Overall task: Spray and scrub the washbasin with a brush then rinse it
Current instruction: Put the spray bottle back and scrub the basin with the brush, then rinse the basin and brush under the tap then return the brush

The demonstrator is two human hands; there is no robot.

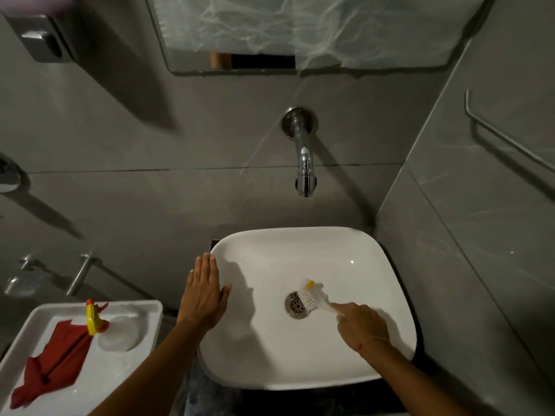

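A white square washbasin (345,256) fills the lower middle, with a round metal drain (295,305) in its bottom. My right hand (363,325) grips a clear brush (310,297) with white bristles and a yellow tip; its head rests on the basin floor just right of the drain. My left hand (202,291) lies flat, fingers together, on the basin's left rim and holds nothing. A chrome wall tap (304,157) hangs above the basin with no water running. A spray bottle (115,331) with a yellow and red trigger lies in a tray at the left.
The white tray (144,307) at the lower left also holds a red cloth (52,364). A mirror (300,31) covered with plastic film hangs above. A metal dispenser (42,40) sits top left, a towel rail (507,136) on the right wall, and chrome fittings (81,273) on the left wall.
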